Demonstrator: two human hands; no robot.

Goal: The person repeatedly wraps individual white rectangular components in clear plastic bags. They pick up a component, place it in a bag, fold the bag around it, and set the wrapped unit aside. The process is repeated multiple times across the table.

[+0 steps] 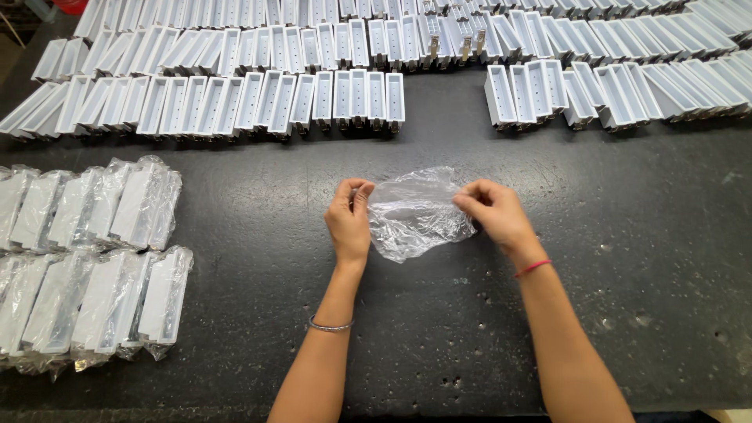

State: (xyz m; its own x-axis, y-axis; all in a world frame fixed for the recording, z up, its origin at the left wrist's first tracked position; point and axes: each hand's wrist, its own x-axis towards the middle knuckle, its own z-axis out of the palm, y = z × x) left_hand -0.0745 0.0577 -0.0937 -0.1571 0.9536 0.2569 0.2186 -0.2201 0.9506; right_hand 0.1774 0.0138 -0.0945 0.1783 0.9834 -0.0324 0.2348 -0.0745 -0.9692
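Clear bag (415,213): crumpled, spanning between both hands, long axis left-right. Left fingers (359,190) and right fingers (468,197) pinched shut on opposite top edges, above bench (627,274).

Rows of white plastic housings (356,95) and bagged housings (117,298) cover the dark table (642,258).

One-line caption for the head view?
Both hands hold a clear bag over a dark table.

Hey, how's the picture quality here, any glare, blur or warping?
Head view: sharp and evenly lit, with soft glare on the clear plastic bag held between left hand and right hand; rows of white parts bow outward near the top edge, a wide-lens warp.
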